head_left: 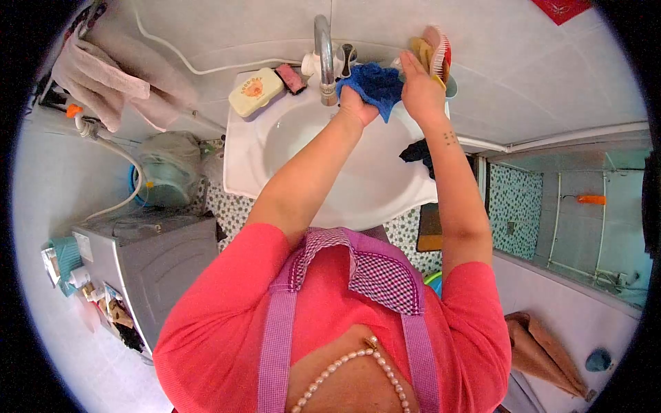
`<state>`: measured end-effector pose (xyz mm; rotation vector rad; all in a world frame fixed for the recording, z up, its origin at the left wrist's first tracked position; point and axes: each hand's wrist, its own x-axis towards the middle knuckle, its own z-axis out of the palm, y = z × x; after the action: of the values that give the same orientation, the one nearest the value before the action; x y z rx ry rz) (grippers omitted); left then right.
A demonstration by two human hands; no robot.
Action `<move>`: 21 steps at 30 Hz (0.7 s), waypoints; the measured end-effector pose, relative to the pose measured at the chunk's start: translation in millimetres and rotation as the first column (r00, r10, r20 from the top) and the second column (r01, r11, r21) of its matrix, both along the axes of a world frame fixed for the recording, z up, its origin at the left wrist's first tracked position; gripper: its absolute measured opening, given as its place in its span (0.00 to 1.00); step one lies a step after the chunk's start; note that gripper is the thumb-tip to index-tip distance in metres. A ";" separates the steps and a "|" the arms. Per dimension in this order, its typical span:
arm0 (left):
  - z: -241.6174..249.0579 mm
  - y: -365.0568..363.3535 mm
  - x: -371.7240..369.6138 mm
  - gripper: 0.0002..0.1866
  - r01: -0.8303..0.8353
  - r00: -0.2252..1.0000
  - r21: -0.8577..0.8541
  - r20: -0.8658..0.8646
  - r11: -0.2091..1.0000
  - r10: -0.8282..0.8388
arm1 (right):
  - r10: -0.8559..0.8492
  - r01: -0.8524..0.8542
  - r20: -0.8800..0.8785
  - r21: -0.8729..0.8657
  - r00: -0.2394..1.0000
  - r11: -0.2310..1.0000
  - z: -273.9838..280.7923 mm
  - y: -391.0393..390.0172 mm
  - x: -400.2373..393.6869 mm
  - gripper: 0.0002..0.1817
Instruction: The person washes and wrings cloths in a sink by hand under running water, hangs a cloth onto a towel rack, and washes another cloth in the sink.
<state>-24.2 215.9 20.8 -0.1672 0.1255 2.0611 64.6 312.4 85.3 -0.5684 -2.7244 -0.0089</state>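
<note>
My left hand (358,109) is closed on a bunched blue cloth (375,84), just right of the tap (323,51) at the back of the white sink (242,155). At the sink's back right corner, my right hand (421,93) reaches forward with its fingers stretched out. It is right beside a grey-green cup (452,88) with a pink and red hairbrush (439,51) and a tan item standing in it. Whether the fingers touch the cup is hidden. The right thumb is out of sight.
A yellow-lidded soap box (257,92) and a pink sponge (290,79) lie on the back left rim. Dark cloth (418,155) hangs over the right rim, under my right forearm. A towel (124,76) hangs at left above a grey washing machine (165,261).
</note>
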 end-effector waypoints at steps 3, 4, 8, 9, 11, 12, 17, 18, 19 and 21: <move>-2.8 -4.8 3.5 0.18 -0.062 0.998 -0.032 0.014 0.998 0.063 | -0.007 0.006 0.044 0.011 0.999 1.000 -2.0 1.4 -0.2 0.33; -4.9 -9.5 5.8 0.18 -0.034 0.999 -0.019 0.016 0.999 0.034 | -0.006 0.006 0.045 0.009 0.999 1.000 -4.5 1.6 0.3 0.33; -2.6 -24.6 11.7 0.19 0.017 0.998 0.019 0.058 1.000 -0.018 | 0.032 -0.032 -0.023 -0.008 0.999 0.999 -6.9 1.6 3.7 0.32; -2.1 -26.7 12.0 0.19 0.010 0.996 0.022 0.083 1.000 -0.012 | 0.051 -0.051 -0.035 0.018 0.998 0.999 -7.4 4.7 2.4 0.32; -5.1 -24.9 9.3 0.19 0.007 0.997 0.026 0.074 1.000 -0.009 | 0.088 -0.084 -0.059 0.070 0.994 0.994 -7.5 11.6 -1.0 0.31; -6.9 -23.2 7.6 0.19 0.006 0.997 0.028 0.070 1.000 -0.008 | 0.079 -0.075 -0.042 0.089 0.996 0.993 -1.0 10.3 -5.2 0.30; -5.7 -10.3 2.3 0.20 0.022 0.998 0.025 0.062 0.999 -0.023 | 0.008 -0.023 0.112 0.135 0.994 0.991 7.8 7.6 -25.3 0.25; -2.4 -8.4 2.4 0.20 0.038 0.998 0.009 0.057 0.999 -0.039 | 0.011 -0.026 0.122 0.122 0.993 0.992 7.2 9.6 -28.4 0.24; -6.3 -4.0 1.3 0.20 0.041 0.998 0.020 0.046 0.999 -0.042 | 0.016 -0.030 0.130 0.110 0.991 0.993 6.9 11.2 -31.4 0.23; -13.0 3.4 -0.4 0.20 0.044 0.999 0.038 0.026 0.998 -0.045 | 0.042 -0.053 0.113 0.092 0.993 0.994 7.4 10.9 -32.7 0.21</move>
<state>-24.7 219.3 7.7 -0.1676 0.0736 2.0149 31.9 323.3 92.6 -0.4889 -2.8264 -0.1623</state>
